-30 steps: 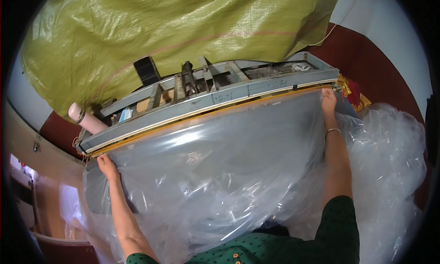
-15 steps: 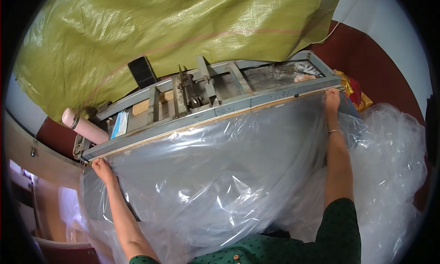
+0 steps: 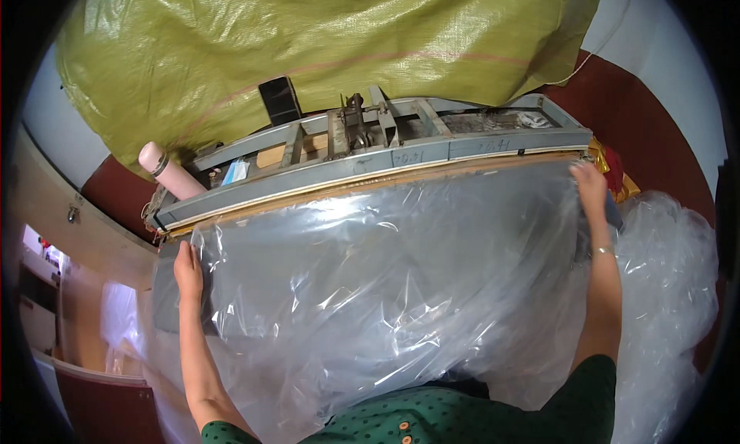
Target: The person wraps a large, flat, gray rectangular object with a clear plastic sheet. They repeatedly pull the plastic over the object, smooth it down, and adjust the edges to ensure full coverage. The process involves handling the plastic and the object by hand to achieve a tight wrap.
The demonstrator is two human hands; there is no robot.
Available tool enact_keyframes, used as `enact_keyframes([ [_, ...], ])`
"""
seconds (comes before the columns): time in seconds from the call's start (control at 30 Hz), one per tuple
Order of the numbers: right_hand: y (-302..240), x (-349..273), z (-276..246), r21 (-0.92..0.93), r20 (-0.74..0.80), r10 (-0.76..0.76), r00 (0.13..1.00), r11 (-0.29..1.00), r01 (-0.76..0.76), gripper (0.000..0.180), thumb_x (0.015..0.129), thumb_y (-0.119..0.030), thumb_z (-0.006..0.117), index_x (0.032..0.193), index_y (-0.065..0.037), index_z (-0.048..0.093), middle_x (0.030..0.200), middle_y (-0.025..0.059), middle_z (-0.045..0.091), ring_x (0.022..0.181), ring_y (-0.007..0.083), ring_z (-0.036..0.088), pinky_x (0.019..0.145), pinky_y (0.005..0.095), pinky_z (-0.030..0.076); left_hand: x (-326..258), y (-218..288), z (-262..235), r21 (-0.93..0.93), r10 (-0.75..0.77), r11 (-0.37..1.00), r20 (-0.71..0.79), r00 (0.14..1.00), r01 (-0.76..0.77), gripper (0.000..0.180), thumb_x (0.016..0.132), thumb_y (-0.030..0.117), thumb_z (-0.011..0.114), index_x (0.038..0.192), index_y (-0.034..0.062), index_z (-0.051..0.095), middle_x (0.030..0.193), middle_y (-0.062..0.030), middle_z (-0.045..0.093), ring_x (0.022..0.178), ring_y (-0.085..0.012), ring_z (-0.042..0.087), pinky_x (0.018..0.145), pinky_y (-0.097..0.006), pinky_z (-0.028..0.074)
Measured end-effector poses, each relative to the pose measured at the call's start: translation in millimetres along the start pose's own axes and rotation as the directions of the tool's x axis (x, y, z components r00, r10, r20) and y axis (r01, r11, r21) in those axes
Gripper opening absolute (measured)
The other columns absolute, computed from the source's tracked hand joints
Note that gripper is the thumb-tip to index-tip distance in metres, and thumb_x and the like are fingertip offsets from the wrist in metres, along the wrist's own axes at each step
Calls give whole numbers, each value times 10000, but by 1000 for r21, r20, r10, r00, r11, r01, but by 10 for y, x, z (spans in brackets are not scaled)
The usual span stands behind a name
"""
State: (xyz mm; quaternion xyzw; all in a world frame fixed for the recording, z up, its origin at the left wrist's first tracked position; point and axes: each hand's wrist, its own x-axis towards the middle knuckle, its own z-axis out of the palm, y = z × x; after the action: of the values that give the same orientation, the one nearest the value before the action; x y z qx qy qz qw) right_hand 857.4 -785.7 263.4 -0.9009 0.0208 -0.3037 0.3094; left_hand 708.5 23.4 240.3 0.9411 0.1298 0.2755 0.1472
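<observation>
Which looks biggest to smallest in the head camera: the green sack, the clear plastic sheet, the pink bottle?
1. Clear plastic sheet and green sack: about alike, too close to rank.
2. Pink bottle: clearly smallest.

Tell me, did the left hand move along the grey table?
Yes. The left hand has slid back toward the person, away from the grey metal bar, still pressing the clear plastic sheet.
</observation>
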Motion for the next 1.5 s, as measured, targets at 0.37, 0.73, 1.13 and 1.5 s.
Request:
enact_keyframes([
  [0.37, 3581, -3670, -2958, -879, -388, 193, 901, 216, -425, 272, 870, -251, 484, 979, -28, 596, 953, 157, 617, 906, 330, 583, 779, 424, 463, -877, 2774, 167, -884, 399, 468, 228, 888, 17, 159, 907, 115, 477, 783, 17, 493, 655, 8, 476, 623, -60, 436, 573, -218, 385],
  [0.73, 1554, -2163, -2312, -926, -64, 519, 852, 287, -244, 192, 744, -128, 594, 915, -41, 604, 946, 166, 605, 860, 335, 586, 739, 417, 473, -933, 3109, -27, -899, 459, 425, 313, 831, 104, 96, 854, 64, 580, 812, 29, 501, 853, -42, 578, 813, -80, 535, 752, -227, 437],
  [1.13, -3285, -1368, 454, 807, 336, -822, 459, 503, 309, 250, 735, -97, 687, 953, 1, 616, 925, 100, 609, 848, 211, 588, 743, 292, 464, -898, 2838, -527, -841, 582, 509, 178, 794, -185, 134, 780, -2, 608, 734, 28, 486, 833, -48, 554, 790, -98, 527, 716, -255, 445],
  [1.5, -3450, -1880, 915, 715, 651, -529, 545, 184, -675, 111, 873, -145, 569, 914, -45, 590, 713, -32, 528, 582, 27, 429, 489, 170, 321, -908, 2762, -427, -413, 604, 619, -293, 741, -668, 232, 665, -60, 656, 782, 51, 490, 671, -78, 503, 508, -204, 512, 487, -277, 426],
])
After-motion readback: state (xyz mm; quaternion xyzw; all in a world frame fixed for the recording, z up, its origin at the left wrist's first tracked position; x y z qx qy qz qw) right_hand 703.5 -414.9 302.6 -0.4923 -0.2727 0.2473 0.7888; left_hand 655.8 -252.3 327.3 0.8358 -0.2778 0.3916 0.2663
